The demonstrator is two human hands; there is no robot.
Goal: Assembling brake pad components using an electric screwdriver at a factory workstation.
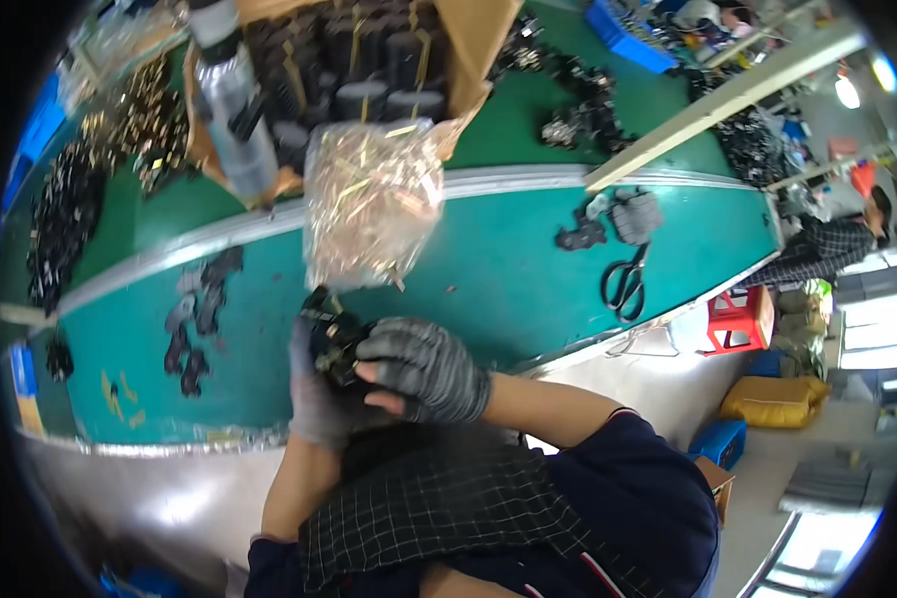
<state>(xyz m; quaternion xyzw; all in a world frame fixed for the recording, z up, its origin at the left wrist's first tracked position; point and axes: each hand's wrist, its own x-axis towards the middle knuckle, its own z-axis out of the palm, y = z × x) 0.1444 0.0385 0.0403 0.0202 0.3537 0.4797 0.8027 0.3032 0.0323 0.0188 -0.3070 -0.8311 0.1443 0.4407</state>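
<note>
In front of my body, over the green table, I hold a bunch of small dark, shiny parts (335, 337). My left hand (314, 394), in a pale glove and slightly blurred, wraps them from the left side. My right hand (421, 371), in a grey striped glove with bare fingertips, closes on them from the right. The exact kind of these parts cannot be made out. Just beyond my hands lies a clear plastic bag (369, 204) with many thin gold-coloured strips. Several dark flat pieces (194, 329) are scattered on the tabletop to the left.
Behind the bag stands a cardboard box (473, 100) of dark bundles, with a hanging cylindrical tool (237, 130) before it. Black-handled scissors (625, 287) and a grey bundle (636, 215) lie to the right. A slanted beam (718, 108) crosses there; a red stool (738, 321) stands beyond the table edge.
</note>
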